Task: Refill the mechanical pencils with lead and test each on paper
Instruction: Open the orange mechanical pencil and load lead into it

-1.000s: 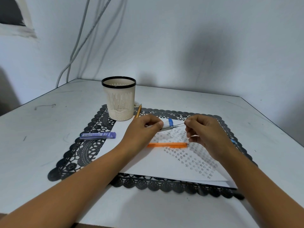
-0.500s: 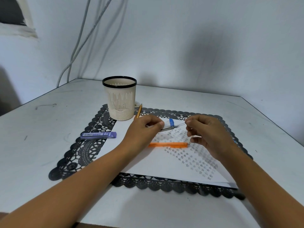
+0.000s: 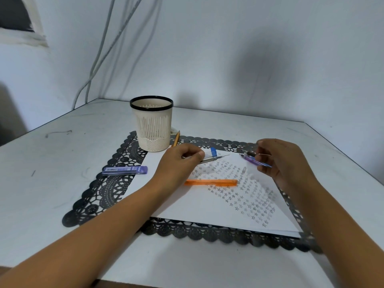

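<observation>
The clear mechanical pencil [image 3: 209,160] was held almost level above the paper [image 3: 203,206]. Its long axis ran left to right and its thin tip pointed right, toward the other hand. The left hand [image 3: 180,163] had its fingers curled round the rear half, so that end was hidden. A blue part [image 3: 213,152] showed just behind the barrel (I could not tell if it was the clip or a separate thing).

The right hand [image 3: 286,163] pinched a purple mechanical pencil [image 3: 250,159] between thumb and curled fingers. Its long axis sloped from upper left to lower right, near the clear pencil's tip but not touching it. Something dark at its left end was too blurred to name.

An orange pencil [image 3: 211,182] lay flat on the paper, also left to right. A purple lead case [image 3: 124,170] rested on the black lace mat [image 3: 104,194] on the bench [image 3: 52,173], near a ribbed cup [image 3: 152,129].
</observation>
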### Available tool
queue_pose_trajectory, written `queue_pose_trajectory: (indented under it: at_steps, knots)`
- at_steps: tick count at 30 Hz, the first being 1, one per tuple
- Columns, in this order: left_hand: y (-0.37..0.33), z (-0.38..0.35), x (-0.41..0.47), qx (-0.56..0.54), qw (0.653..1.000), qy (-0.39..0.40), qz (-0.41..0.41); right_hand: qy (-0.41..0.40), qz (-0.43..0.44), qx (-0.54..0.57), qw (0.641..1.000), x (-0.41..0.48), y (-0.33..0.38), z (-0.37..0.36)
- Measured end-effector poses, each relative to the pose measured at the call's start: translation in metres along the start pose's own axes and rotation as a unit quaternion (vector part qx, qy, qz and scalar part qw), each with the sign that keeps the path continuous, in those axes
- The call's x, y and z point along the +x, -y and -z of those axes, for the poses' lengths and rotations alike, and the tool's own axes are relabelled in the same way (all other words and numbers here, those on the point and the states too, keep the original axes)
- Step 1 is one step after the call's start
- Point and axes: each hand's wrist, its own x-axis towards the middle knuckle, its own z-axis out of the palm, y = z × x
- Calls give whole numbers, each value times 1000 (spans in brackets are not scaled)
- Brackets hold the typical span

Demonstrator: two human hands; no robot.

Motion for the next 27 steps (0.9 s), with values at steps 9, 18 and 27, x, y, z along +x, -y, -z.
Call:
queue_pose_trajectory:
  at_steps: [9, 18, 27]
  knots:
    - [-2, 0, 0, 6, 1000, -1, 12, 3, -137, -107, 985, 10, -12, 3]
    - [-3, 1, -1, 7, 1000, 3, 13, 37, -101, -227, 968, 7, -18, 4]
    - [-4, 0, -2, 2, 1000, 8, 15, 60, -79, -319, 942, 8, -18, 5]
